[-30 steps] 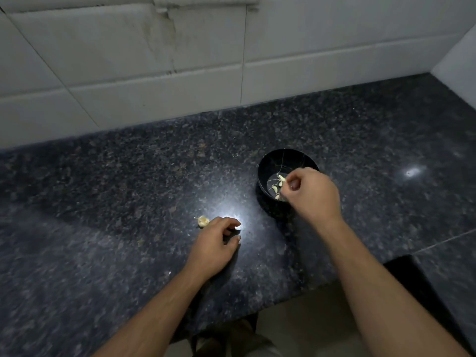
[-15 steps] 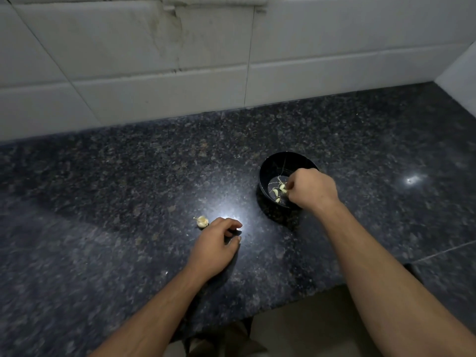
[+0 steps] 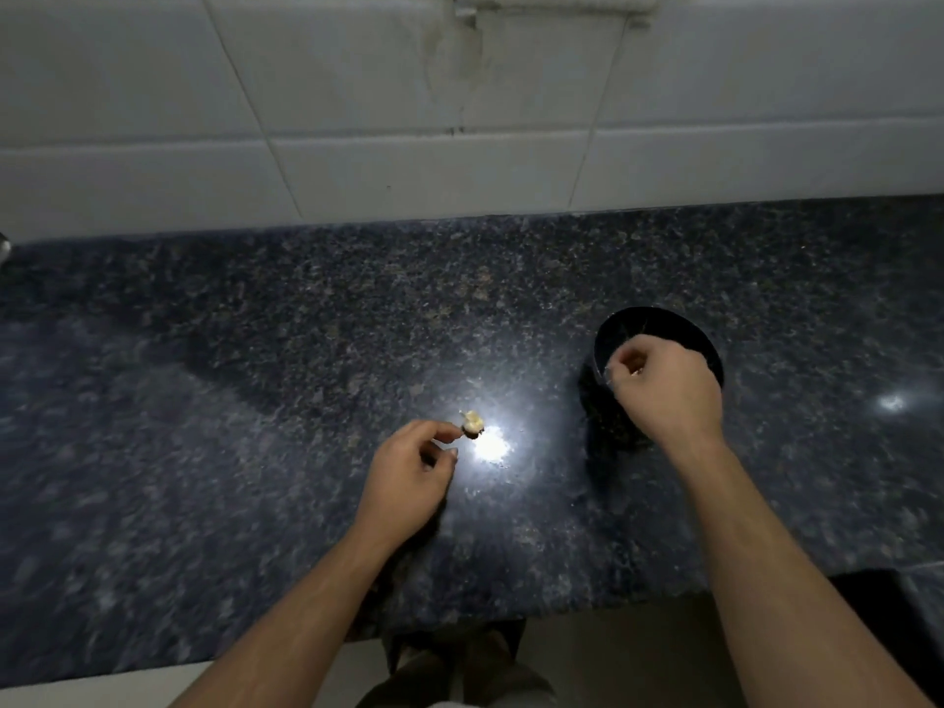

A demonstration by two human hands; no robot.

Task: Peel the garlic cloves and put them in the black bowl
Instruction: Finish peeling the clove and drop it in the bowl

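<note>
The black bowl (image 3: 659, 319) stands on the dark granite counter at the right. My right hand (image 3: 664, 390) hovers over its near half with fingers curled into a loose fist. Nothing shows plainly between its fingers, and it hides the bowl's contents. A small pale garlic piece (image 3: 472, 422) lies on the counter beside a bright light reflection. My left hand (image 3: 414, 472) rests just left of it, fingers loosely curled. Its index fingertip reaches the garlic piece's left side, and the thumb stays apart from the piece.
The granite counter (image 3: 255, 401) runs to a white tiled wall (image 3: 459, 120) at the back. Its front edge lies just below my forearms, with floor beneath. A dark recess sits at the lower right corner.
My left hand has moved up to the garlic piece, its index fingertip now at it. My right hand stays over the bowl and now covers the cloves that showed inside.
</note>
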